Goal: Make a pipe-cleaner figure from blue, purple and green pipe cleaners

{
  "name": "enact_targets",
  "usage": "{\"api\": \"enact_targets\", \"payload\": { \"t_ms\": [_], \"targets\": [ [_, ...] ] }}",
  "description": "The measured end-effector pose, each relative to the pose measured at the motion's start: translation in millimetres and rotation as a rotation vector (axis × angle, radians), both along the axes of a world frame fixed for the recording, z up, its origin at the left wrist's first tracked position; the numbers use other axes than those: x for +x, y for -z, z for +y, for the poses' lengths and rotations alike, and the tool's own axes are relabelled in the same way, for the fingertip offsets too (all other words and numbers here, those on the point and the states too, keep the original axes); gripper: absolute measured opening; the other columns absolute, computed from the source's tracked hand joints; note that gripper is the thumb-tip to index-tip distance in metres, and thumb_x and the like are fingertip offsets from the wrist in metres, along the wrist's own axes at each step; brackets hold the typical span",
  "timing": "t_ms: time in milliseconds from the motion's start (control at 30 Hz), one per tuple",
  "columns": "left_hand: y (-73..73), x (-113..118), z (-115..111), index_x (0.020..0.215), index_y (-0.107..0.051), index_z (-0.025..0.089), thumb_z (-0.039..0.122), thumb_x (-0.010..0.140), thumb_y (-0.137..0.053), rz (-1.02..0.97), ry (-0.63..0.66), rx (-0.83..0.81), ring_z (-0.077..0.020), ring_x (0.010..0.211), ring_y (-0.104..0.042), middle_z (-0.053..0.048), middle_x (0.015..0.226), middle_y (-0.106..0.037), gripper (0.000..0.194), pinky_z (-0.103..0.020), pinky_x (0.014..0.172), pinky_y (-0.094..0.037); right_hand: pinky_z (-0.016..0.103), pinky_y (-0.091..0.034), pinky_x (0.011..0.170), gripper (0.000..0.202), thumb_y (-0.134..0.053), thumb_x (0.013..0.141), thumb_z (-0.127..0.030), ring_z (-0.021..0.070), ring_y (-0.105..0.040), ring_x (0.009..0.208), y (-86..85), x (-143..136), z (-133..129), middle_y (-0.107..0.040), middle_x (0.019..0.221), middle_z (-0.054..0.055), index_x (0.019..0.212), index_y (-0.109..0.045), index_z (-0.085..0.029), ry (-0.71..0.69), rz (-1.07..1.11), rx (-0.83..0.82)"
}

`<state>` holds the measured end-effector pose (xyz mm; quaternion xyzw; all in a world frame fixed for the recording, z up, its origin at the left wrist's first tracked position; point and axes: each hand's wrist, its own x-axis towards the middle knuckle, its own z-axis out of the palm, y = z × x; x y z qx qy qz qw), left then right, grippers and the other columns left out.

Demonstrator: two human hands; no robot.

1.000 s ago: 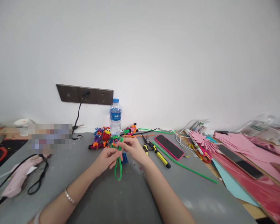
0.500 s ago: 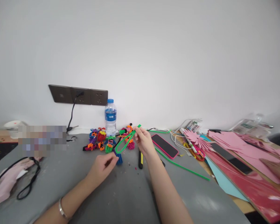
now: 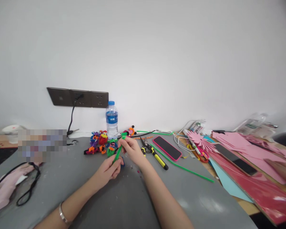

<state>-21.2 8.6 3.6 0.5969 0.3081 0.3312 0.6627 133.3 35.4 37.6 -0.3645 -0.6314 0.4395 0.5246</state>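
A green pipe cleaner, folded into a narrow loop, is stretched between my two hands above the grey tabletop. My left hand pinches its lower end. At the upper end, the fingers of my right hand are closed on it. Several colourful pipe-cleaner figures lie just beyond my hands. Something blue, mostly hidden, is behind my left fingers. To the right of my right hand rest yellow-and-black pliers, jaws toward the wall. Another green pipe cleaner stretches across the table on the right.
Behind the figures stands a water bottle. A pink-edged phone lies right of the pliers. Pink paper, a second phone and a red sheet cover the right side, where another person's hand shows. A pink glue gun lies left.
My right hand has come down and left with the green pipe cleaner, uncovering the pliers. My left hand has closed on the lower end, and the open loop is now narrow.
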Motion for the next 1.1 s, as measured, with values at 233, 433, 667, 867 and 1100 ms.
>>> {"api": "enact_targets", "payload": {
  "t_ms": [233, 433, 667, 867, 1100],
  "targets": [
    [-2.2, -2, 2, 0.06, -0.035, 0.021, 0.068, 0.078, -0.056, -0.095, 0.037, -0.13, -0.0045, 0.042, -0.013, 0.012, 0.049, -0.022, 0.055, -0.021, 0.041, -0.012, 0.022, -0.032, 0.044, 0.046, -0.056, 0.082, -0.063, 0.0084, -0.04, 0.043, 8.4, 10, 14, -0.046, 0.05, -0.005, 0.072, -0.055, -0.018, 0.163, 0.228, -0.082],
    [2.8, -1, 4, 0.059, -0.03, 0.022, 0.068, 0.082, -0.05, -0.167, 0.059, -0.158, -0.0055, 0.04, -0.011, 0.012, 0.046, -0.02, 0.055, -0.023, 0.041, -0.011, 0.021, -0.032, 0.044, 0.044, -0.059, 0.081, -0.061, 0.0081, -0.041, 0.043, 10.8, 8, 15, -0.047, 0.049, -0.005, 0.071, -0.056, -0.018, 0.158, 0.278, -0.12],
    [-0.6, -3, 6, 0.058, -0.03, 0.022, 0.065, 0.082, -0.053, -0.241, 0.055, -0.236, -0.0061, 0.041, -0.01, 0.012, 0.043, -0.02, 0.054, -0.023, 0.042, -0.013, 0.021, -0.03, 0.043, 0.042, -0.061, 0.08, -0.059, 0.0076, -0.039, 0.042, 9.2, 9, 14, -0.044, 0.047, -0.007, 0.071, -0.056, -0.018, 0.119, 0.33, -0.121],
    [-0.3, -2, 8, 0.054, -0.031, 0.022, 0.068, 0.078, -0.056, -0.156, -0.157, -0.114, -0.005, 0.04, -0.016, 0.011, 0.042, -0.025, 0.058, -0.022, 0.042, -0.016, 0.021, -0.032, 0.045, 0.04, -0.059, 0.084, -0.057, 0.0081, -0.041, 0.043, 14.3, 9, 17, -0.046, 0.049, -0.006, 0.073, -0.058, -0.018, 0.134, 0.371, -0.083],
    [3.2, -4, 10, 0.051, -0.031, 0.022, 0.066, 0.081, -0.055, -0.156, -0.249, -0.087, -0.0055, 0.037, -0.021, 0.01, 0.041, -0.025, 0.058, -0.022, 0.04, -0.025, 0.025, -0.044, 0.054, 0.04, -0.066, 0.079, -0.056, 0.0111, -0.053, 0.052, 13.8, 13, 18, -0.057, 0.059, -0.002, 0.08, -0.068, -0.016, 0.189, 0.355, -0.068]
  ]
}}
